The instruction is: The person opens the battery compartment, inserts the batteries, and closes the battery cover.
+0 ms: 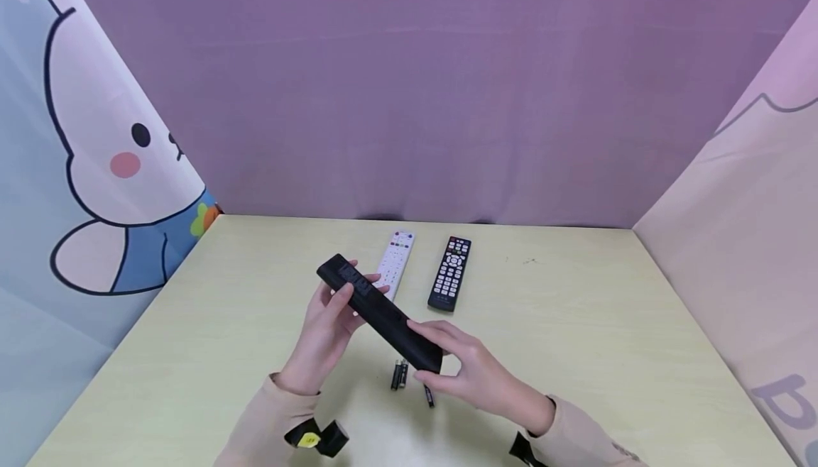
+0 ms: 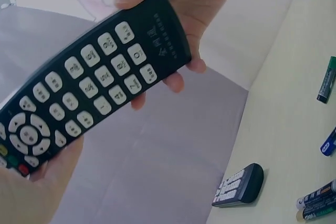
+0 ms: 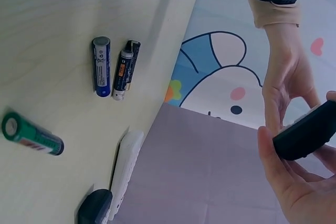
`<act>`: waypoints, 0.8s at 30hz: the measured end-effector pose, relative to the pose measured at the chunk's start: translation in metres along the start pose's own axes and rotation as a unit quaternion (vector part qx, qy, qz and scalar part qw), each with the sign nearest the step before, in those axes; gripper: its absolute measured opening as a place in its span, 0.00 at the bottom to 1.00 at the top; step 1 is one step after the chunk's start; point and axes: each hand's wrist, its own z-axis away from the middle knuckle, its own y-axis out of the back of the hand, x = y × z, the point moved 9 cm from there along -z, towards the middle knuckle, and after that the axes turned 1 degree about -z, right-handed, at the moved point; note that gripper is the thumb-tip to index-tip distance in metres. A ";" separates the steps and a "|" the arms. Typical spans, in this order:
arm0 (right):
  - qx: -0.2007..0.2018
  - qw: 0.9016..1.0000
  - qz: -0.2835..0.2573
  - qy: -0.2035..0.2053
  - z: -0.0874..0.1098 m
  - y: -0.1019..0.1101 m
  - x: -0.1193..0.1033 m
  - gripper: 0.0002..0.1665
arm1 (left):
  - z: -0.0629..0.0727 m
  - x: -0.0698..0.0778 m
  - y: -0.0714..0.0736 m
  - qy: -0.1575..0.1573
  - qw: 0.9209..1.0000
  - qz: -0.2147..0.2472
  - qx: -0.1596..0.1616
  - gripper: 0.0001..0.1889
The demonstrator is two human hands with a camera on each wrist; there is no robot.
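Note:
A black remote control [image 1: 383, 318] is held slantwise above the table, its back towards the head camera. My left hand [image 1: 327, 332] grips the far left end, thumb across the back. At the near right end, my right hand [image 1: 476, 367] holds the remote between thumb and fingers. White buttons on the remote's face [image 2: 97, 72] show in the left wrist view. Under the hands lie a pair of small dark batteries [image 1: 399, 375] and another battery [image 1: 429, 396]. A green battery [image 3: 32, 134] and a blue-and-silver one [image 3: 102, 66] appear in the right wrist view.
Behind the hands a white remote [image 1: 397, 257] lies on the pale table [image 1: 575, 325], partly hidden by the left hand. To its right lies a second black remote [image 1: 451, 274], buttons up. A purple cloth [image 1: 434, 98] stands along the table's far edge, with printed cloths on both sides.

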 end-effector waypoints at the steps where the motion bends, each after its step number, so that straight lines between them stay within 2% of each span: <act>1: -0.002 1.000 -0.002 -0.003 0.000 0.000 0.000 0.32 | 0.000 0.001 0.001 0.000 1.000 -0.007 0.010 0.22; 7: -0.003 1.000 -0.004 0.010 0.001 0.006 0.000 0.26 | -0.004 0.013 0.008 -0.007 0.997 -0.050 0.050 0.17; 11: 0.006 0.999 0.029 0.017 0.005 0.013 0.004 0.20 | -0.010 0.022 0.017 -0.007 0.994 -0.081 0.072 0.15; 16: 0.011 0.997 0.082 0.009 0.012 0.021 0.011 0.17 | -0.018 0.032 0.037 -0.017 0.983 -0.160 0.091 0.19; 18: 0.015 0.994 0.104 0.014 0.015 0.025 0.014 0.16 | -0.021 0.036 0.045 -0.025 0.974 -0.204 0.091 0.23; 19: 0.017 0.993 0.115 0.019 0.016 0.028 0.015 0.15 | -0.025 0.035 0.052 -0.039 0.973 -0.215 0.076 0.24; 21: 0.025 0.990 0.135 0.030 0.018 0.032 0.017 0.14 | -0.028 0.039 0.060 -0.041 0.958 -0.272 0.077 0.27; 23: 0.031 0.987 0.153 0.036 0.021 0.037 0.020 0.13 | -0.031 0.041 0.069 -0.036 0.931 -0.351 0.089 0.31; 24: 0.035 0.986 0.161 0.037 0.023 0.039 0.021 0.13 | -0.033 0.042 0.074 -0.029 0.914 -0.393 0.096 0.32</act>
